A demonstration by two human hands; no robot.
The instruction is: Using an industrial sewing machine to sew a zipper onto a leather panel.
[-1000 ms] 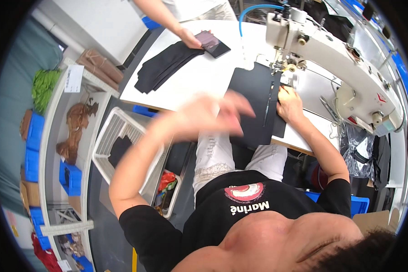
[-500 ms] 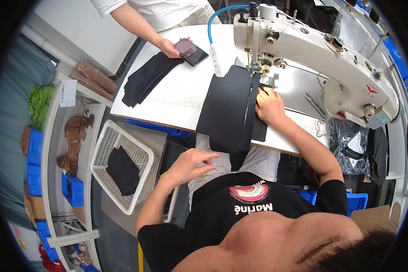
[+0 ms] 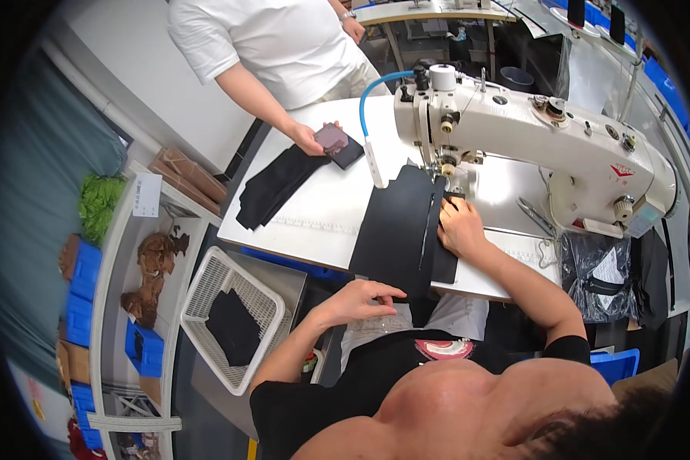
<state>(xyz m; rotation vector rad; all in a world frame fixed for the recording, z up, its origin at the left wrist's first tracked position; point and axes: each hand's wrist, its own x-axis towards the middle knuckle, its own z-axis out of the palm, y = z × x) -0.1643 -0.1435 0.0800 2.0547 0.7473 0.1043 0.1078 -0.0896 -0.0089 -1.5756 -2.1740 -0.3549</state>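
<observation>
A black fabric panel (image 3: pixel 395 230) with a narrow lengthwise slit lies under the needle area of the white sewing machine (image 3: pixel 529 123) and hangs over the table's front edge. My right hand (image 3: pixel 464 230) rests at the panel's right side close to the presser foot, fingers bent onto a narrower black strip (image 3: pixel 445 264) there. My left hand (image 3: pixel 360 301) hovers beside the panel's lower edge, thumb and forefinger apart, holding nothing. Across the table, another person's hand (image 3: pixel 307 140) holds a dark phone-like slab (image 3: pixel 346 152) above folded black fabric (image 3: pixel 280 184).
A white plastic basket (image 3: pixel 272 326) with black fabric inside stands left of me. Shelving (image 3: pixel 111 307) with blue bins (image 3: pixel 147 349) runs along the left. Metal snips (image 3: pixel 537 217) lie on the machine bed. A clear plastic bag (image 3: pixel 594 272) sits at the right.
The view has tilted upward, so the scene sits lower in the picture. My hands keep nearly the same places by the fabric panel. The other person's hand still holds the slab.
</observation>
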